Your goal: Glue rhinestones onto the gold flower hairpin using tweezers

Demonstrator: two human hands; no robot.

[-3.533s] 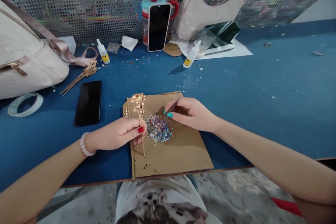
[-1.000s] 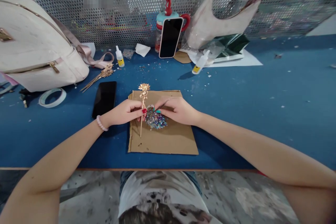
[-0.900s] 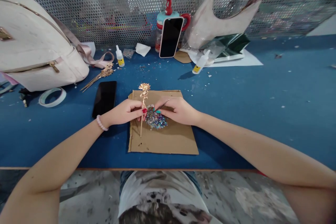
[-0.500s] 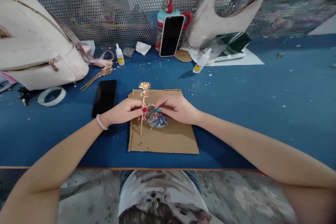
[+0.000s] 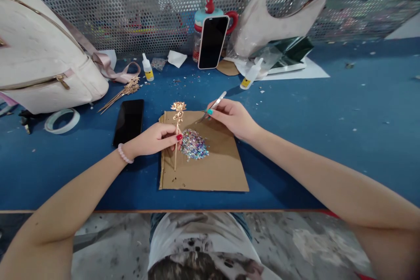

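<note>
My left hand [image 5: 157, 138] pinches the stem of a gold flower hairpin [image 5: 178, 116], its flower end pointing away from me and its tip over the cardboard. Between the fingers of my right hand [image 5: 231, 116] are silver tweezers [image 5: 218, 101], their points low above the upper part of the cardboard [image 5: 213, 177]. A pile of small multicoloured sparkling gems [image 5: 195, 144] lies on the cardboard, just right of my left fingertips. Whether the tweezers hold a gem is too small to tell.
Left of the cardboard lie a black phone [image 5: 129, 121], a tape roll [image 5: 62, 121] and more gold hairpins [image 5: 121, 92]. Behind stand two glue bottles [image 5: 148, 68], [image 5: 251, 74], a propped phone [image 5: 213, 43] and a cup [image 5: 197, 43]. A white backpack [image 5: 49, 52] is at left.
My right hand has moved up and away from the gem pile with the tweezers, which now show more clearly. My left hand still holds the hairpin in nearly the same place.
</note>
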